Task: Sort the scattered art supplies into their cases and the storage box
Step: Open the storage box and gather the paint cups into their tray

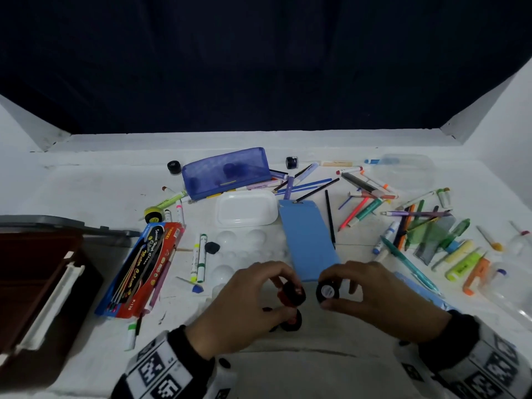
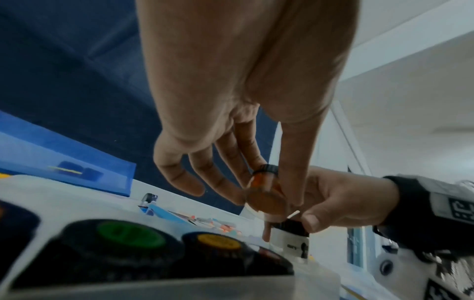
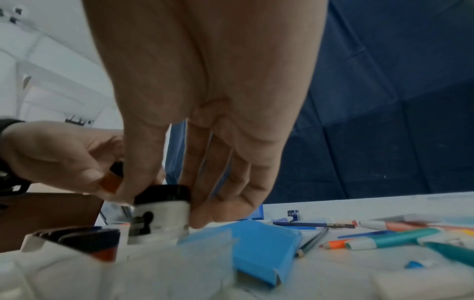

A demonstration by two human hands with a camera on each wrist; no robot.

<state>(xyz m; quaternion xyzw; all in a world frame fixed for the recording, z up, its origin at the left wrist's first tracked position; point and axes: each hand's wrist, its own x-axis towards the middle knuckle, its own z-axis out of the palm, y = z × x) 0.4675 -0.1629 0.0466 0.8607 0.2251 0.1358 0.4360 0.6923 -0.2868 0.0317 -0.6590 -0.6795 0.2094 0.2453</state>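
Storage box: brown, lid open, at the far left edge of the table
Watercolour pack: flat card box just right of the storage box, brushes lying on it
Left hand: thumb and fingers pinch an orange-red paint pot, held tilted above the pots already seated in the white tray
Seated pots: green and yellow caps side by side in the tray
Right hand: fingertips curl round the black cap of a white paint pot, lowering it upright beside the tray
Blue card case: lies open between the hands and beyond
Loose pens: scattered at the right, unsorted
Handling, my judgement: pots are small, light, rigid and smooth-sided; grip the ribbed cap, keep upright in case a lid is loose
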